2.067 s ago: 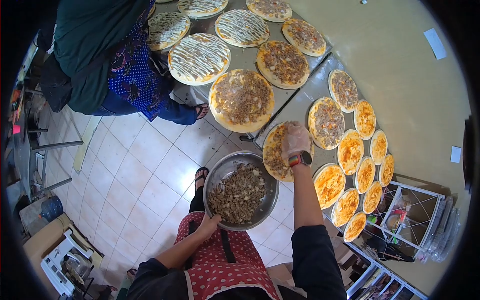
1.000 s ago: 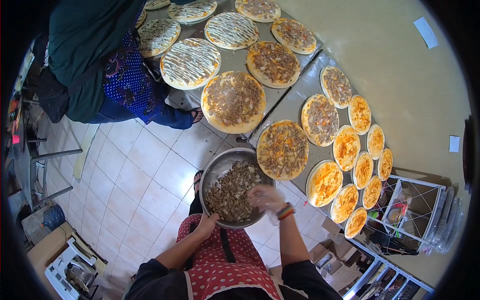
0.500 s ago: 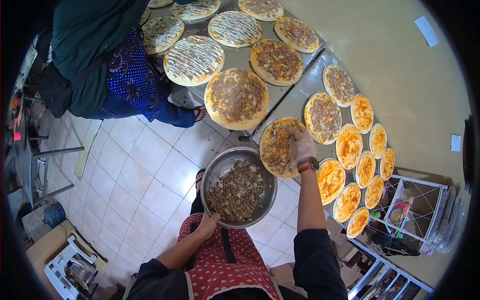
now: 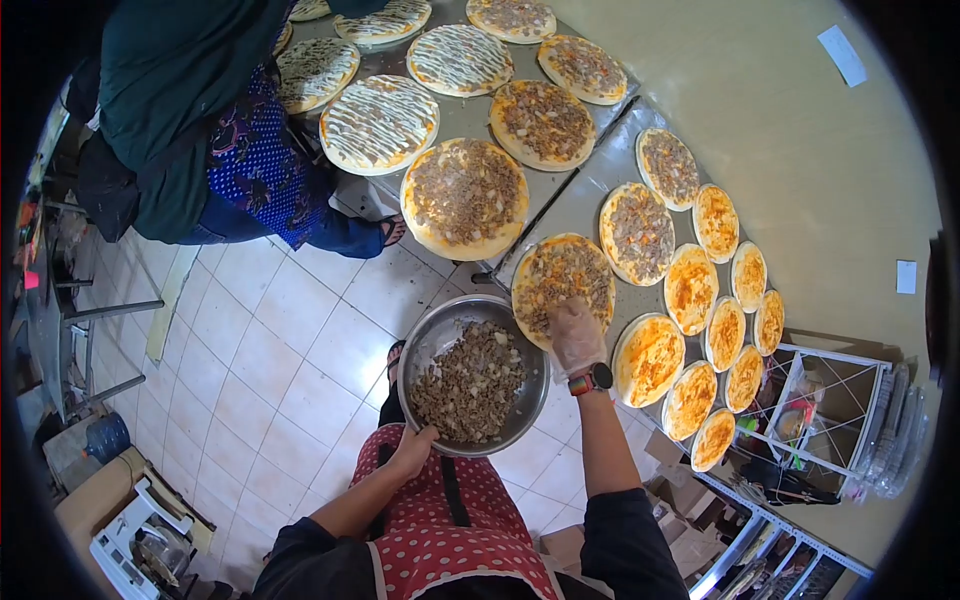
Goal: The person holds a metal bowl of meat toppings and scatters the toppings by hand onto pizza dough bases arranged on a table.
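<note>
My left hand (image 4: 412, 452) grips the lower left rim of a steel bowl (image 4: 538, 392), which holds a heap of crumbled brown meat topping (image 4: 468, 385). My right hand (image 4: 577, 338), in a clear plastic glove with a watch at the wrist, is over the lower edge of a round topped base (image 4: 562, 268). Its fingers point down onto the topping, and whether anything is in them cannot be made out. Just up and left lies a larger meat-topped base (image 4: 465, 198). Another meat-topped base (image 4: 637, 235) is to the right.
Several sauce-covered bases (image 4: 650, 360) lie at the right of the metal table (image 4: 580, 205). White-striped bases (image 4: 380, 125) are at the top left, near a co-worker in a dark green top (image 4: 180, 90). A wire rack (image 4: 825, 410) stands at the lower right, a white scale (image 4: 135, 545) at the lower left.
My right hand went from the base to the bowl and back to the base. Since the last frame it has moved down and left to the base's lower edge. My left hand keeps hold of the bowl.
</note>
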Available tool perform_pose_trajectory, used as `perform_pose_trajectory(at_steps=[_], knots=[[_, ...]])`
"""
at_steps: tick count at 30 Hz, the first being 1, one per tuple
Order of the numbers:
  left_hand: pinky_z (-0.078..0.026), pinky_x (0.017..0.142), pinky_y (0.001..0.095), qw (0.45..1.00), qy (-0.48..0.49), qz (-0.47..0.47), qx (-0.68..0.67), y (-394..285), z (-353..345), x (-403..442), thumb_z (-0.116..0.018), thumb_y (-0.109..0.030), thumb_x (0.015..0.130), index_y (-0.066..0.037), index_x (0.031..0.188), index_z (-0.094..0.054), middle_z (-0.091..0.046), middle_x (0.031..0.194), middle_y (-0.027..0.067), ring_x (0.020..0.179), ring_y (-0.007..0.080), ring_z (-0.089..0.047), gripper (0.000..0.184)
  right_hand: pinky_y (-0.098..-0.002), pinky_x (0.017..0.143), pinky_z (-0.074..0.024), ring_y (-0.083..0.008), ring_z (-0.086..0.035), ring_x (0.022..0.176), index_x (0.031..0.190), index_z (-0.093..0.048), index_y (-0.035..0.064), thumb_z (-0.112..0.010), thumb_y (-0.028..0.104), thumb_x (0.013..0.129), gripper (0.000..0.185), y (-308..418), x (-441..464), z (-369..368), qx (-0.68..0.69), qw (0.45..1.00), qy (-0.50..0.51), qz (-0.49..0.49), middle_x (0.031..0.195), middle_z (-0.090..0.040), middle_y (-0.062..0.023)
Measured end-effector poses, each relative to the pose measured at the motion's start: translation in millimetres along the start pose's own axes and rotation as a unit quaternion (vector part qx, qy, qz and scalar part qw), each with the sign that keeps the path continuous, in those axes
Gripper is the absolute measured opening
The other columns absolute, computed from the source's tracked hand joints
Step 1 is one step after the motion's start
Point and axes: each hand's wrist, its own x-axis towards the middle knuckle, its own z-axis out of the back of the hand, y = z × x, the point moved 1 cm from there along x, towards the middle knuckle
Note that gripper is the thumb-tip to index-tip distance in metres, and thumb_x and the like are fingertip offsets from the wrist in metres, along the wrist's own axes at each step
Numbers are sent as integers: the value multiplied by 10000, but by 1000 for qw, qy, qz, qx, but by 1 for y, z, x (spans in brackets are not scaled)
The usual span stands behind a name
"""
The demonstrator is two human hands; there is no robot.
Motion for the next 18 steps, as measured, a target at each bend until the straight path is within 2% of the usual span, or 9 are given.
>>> perform_pose_trajectory(at_steps=[2, 3, 7, 9, 10, 12, 13, 15, 18], knots=[[-392, 710, 276, 1000, 10, -7, -8, 8, 2, 4, -416, -2, 669, 55, 988, -418, -487, 933, 84, 832, 162, -470, 324, -338, 611, -438, -271, -525, 730, 716, -557, 49, -475, 30, 644, 111, 2, -5, -15, 20, 998, -4, 57, 783, -531, -116], [-392, 711, 277, 1000, 16, -19, -19, 6, 0, 5, -412, -4, 672, 59, 1001, -410, -484, 945, 88, 834, 165, -471, 335, -333, 614, -438, -272, -526, 735, 722, -559, 56, -480, 32, 641, 116, 10, -7, -10, 70, 998, 9, 7, 780, -531, -115], [-394, 722, 282, 1000, 11, -20, -12, 5, -1, 2, -406, -8, 676, 66, 1012, -404, -483, 955, 94, 844, 172, -473, 344, -326, 628, -437, -274, -525, 738, 717, -559, 56, -483, 41, 654, 100, 1, -12, -7, 55, 998, 5, 22, 799, -535, -118], [-392, 732, 284, 999, 6, -39, -7, 13, 3, 7, -404, -10, 678, 71, 1006, -409, -488, 949, 94, 850, 174, -474, 337, -324, 644, -435, -274, -525, 747, 715, -570, 60, -478, 40, 662, 108, -27, -7, -18, 118, 982, -20, -145, 824, -536, -118], [-392, 732, 284, 999, 5, -38, -7, 14, 3, 8, -404, -10, 678, 71, 1006, -409, -488, 949, 94, 850, 174, -474, 337, -324, 644, -435, -274, -525, 747, 715, -570, 60, -478, 40, 662, 108, -33, -2, -9, 118, 982, -20, -145, 824, -536, -118], [-402, 714, 285, 1000, 14, 7, -8, 15, 6, 9, -406, -7, 677, 73, 996, -416, -495, 933, 97, 831, 172, -482, 329, -321, 655, -434, -271, -528, 748, 719, -582, 61, -481, 28, 662, 121, -43, 9, 7, 8, 994, -49, -95, 809, -544, -113], [-402, 714, 285, 1000, 13, 7, -8, 16, 6, 10, -406, -7, 677, 73, 996, -416, -495, 933, 97, 831, 172, -482, 329, -321, 655, -434, -271, -528, 748, 719, -582, 61, -481, 28, 662, 121, -46, 10, 8, 9, 994, -49, -95, 809, -544, -113], [-415, 688, 288, 1000, 11, -18, 11, 17, 6, 11, -406, -3, 677, 76, 988, -419, -498, 927, 105, 812, 171, -492, 321, -320, 653, -435, -268, -532, 742, 736, -591, 63, -490, 35, 660, 129, -49, 10, 10, 83, 987, -101, -95, 805, -547, -107], [-422, 668, 284, 1000, 3, -21, 0, 24, 7, 13, -407, 0, 674, 76, 978, -422, -501, 920, 107, 801, 168, -497, 313, -315, 655, -437, -262, -534, 730, 742, -589, 66, -496, 39, 661, 126, -34, -2, 4, 161, 983, -74, -43, 819, -546, -105]])
